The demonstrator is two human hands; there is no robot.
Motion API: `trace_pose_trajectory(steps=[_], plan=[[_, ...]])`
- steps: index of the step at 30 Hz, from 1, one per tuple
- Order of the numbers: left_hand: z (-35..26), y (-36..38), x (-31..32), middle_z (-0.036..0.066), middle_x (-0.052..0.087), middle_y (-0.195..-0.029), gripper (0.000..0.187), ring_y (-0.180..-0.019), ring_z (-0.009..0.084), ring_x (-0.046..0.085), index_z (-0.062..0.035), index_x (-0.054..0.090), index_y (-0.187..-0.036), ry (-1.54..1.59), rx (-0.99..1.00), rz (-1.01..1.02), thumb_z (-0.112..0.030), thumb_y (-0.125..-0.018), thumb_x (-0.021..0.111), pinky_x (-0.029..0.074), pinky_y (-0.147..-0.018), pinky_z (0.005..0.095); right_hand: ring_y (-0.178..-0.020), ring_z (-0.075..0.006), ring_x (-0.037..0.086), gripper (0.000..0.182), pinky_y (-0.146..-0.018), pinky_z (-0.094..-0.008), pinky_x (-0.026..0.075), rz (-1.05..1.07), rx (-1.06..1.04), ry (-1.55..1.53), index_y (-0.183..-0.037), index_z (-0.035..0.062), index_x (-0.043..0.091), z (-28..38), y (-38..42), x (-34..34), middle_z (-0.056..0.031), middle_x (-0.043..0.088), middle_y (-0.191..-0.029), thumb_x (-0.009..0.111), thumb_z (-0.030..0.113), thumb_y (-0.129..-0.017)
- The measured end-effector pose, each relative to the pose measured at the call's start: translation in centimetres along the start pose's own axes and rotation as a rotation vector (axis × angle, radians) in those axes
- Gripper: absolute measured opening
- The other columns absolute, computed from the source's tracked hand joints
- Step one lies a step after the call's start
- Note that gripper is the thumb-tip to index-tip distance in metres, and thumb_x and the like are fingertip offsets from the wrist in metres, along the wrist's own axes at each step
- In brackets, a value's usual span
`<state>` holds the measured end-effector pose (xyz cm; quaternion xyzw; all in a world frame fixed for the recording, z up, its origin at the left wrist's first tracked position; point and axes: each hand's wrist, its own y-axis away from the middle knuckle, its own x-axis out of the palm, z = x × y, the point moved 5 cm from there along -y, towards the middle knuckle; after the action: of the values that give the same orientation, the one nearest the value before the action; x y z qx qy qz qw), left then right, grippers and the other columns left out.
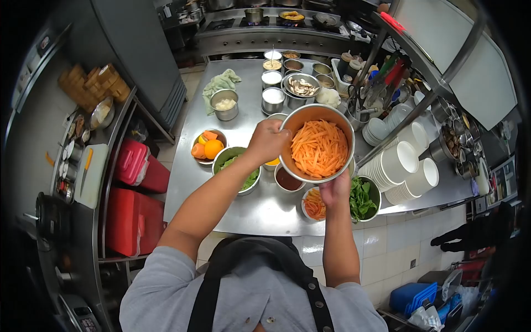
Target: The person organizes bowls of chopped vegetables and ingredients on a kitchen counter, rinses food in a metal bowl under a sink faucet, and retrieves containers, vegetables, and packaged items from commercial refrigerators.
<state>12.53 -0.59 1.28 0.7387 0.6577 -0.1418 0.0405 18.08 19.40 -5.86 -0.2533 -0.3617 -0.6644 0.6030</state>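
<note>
A round metal container (289, 164) full of orange shredded strips (315, 149) is held up over the steel table (243, 213), tilted toward me. My left hand (267, 143) grips its left rim, fingers closed. Under its lower right side is my right hand (336, 190), partly hidden by the container. Just below sits a small bowl of orange strips (314, 204). A bowl of dark sauce (289, 179) is partly covered by the held container. Leafy greens stand in a bowl on the left (238, 169) and in another on the right (363, 198).
White stacked tubs (399, 163) stand at the right, beneath a metal shelf frame. Oranges (213, 148) fill a bowl at the left. Behind are a bowl of sliced mushrooms (302, 86), a pot (225, 105), a green cloth (222, 83) and a stove (254, 40).
</note>
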Motion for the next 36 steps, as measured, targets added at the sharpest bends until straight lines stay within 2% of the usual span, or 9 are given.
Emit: trace_pose_trajectory(steps=[3,4,7,11,12,15,20,24,36], plan=[[0.3,-1.0,1.7,0.002,0.061,-0.069,0.015,-0.061,0.0063,0.051,0.0028,0.065,-0.084,0.002,0.091,-0.077,-0.009,-0.082,0.055,0.043,-0.056,0.0248,-0.041,-0.0032,0.037,0.024,-0.033,-0.0177,0.027,-0.222,-0.021,0.1,-0.096,0.0102,0.056,1.5,-0.7,-0.9,0.0041,0.051,-0.062,0.043,0.03,-0.097],[0.6,-1.5,2.2,0.002,0.061,-0.069,0.016,-0.061,0.0078,0.052,0.0031,0.065,-0.084,-0.02,0.068,-0.067,-0.009,-0.082,0.055,0.043,-0.056,0.0255,-0.041,-0.0043,0.038,0.023,-0.034,-0.0174,0.028,-0.151,0.0,0.102,-0.092,0.0105,0.054,2.0,-1.5,-1.8,0.0035,0.049,-0.063,0.045,0.031,-0.096],[-0.5,-1.6,2.8,0.002,0.061,-0.069,0.017,-0.062,0.0076,0.053,0.003,0.065,-0.085,0.011,0.068,-0.117,-0.009,-0.082,0.054,0.043,-0.056,0.0259,-0.046,-0.0047,0.042,0.026,-0.042,-0.0186,0.033,-0.293,-0.199,0.381,-0.088,0.0102,0.055,5.3,-2.5,-4.4,0.0031,0.05,-0.065,0.044,0.032,-0.097],[0.9,-1.5,1.4,0.001,0.061,-0.068,0.014,-0.059,0.0052,0.051,0.0015,0.066,-0.084,0.17,0.018,-0.153,-0.008,-0.082,0.055,0.041,-0.053,0.0231,-0.069,-0.0276,0.057,0.034,-0.07,-0.0343,0.044,-0.284,-0.551,1.548,-0.083,0.003,0.057,6.9,-6.6,-8.7,-0.0114,0.06,-0.077,0.053,0.035,-0.092],[1.2,-1.1,0.5,0.001,0.061,-0.069,0.014,-0.059,0.0049,0.051,0.0007,0.066,-0.084,0.174,0.011,-0.171,-0.01,-0.082,0.056,0.041,-0.053,0.0225,-0.076,-0.0368,0.059,0.036,-0.072,-0.0404,0.045,-0.29,-0.427,1.567,-0.088,0.0009,0.06,7.8,-6.7,-8.4,-0.0191,0.062,-0.083,0.056,0.037,-0.088],[1.6,1.0,-3.9,-0.003,0.058,-0.067,0.01,-0.057,0.0045,0.049,-0.0009,0.065,-0.082,0.075,-0.086,-0.201,-0.009,-0.082,0.06,0.039,-0.05,0.0218,-0.08,-0.0362,0.061,0.035,-0.072,-0.0427,0.046,-0.32,-0.553,1.701,-0.089,0.0002,0.063,11.4,-8.1,-7.4,-0.0202,0.063,-0.082,0.057,0.035,-0.087],[0.0,8.4,-11.8,-0.001,0.061,-0.074,0.016,-0.066,0.0053,0.053,-0.0001,0.066,-0.087,0.038,-0.066,-0.37,-0.015,-0.083,0.059,0.041,-0.057,0.0225,-0.092,-0.035,0.063,0.026,-0.078,-0.0412,0.049,0.169,0.018,2.329,-0.094,-0.0009,0.066,9.8,-22.9,-18.0,-0.0199,0.065,-0.095,0.063,0.021,-0.08],[-0.4,16.0,-17.6,0.0,0.059,-0.074,0.016,-0.068,0.0065,0.053,0.0004,0.065,-0.09,0.032,-0.128,-0.561,-0.013,-0.082,0.061,0.042,-0.061,0.0215,-0.076,-0.0272,0.069,0.019,-0.067,-0.0415,0.053,-0.02,0.564,2.179,-0.093,0.0033,0.069,7.3,-22.9,-19.0,-0.0204,0.068,-0.086,0.066,0.012,-0.076],[8.7,35.6,-21.4,0.006,0.063,-0.085,0.016,-0.076,0.0124,0.059,0.003,0.06,-0.093,0.137,-0.314,-1.047,-0.01,-0.085,0.055,0.047,-0.069,0.0252,-0.105,-0.0329,0.061,0.036,-0.083,-0.0407,0.05,0.044,0.419,2.293,-0.098,-0.0017,0.066,5.9,-24.7,-20.8,-0.0198,0.062,-0.113,0.073,0.018,-0.068]])
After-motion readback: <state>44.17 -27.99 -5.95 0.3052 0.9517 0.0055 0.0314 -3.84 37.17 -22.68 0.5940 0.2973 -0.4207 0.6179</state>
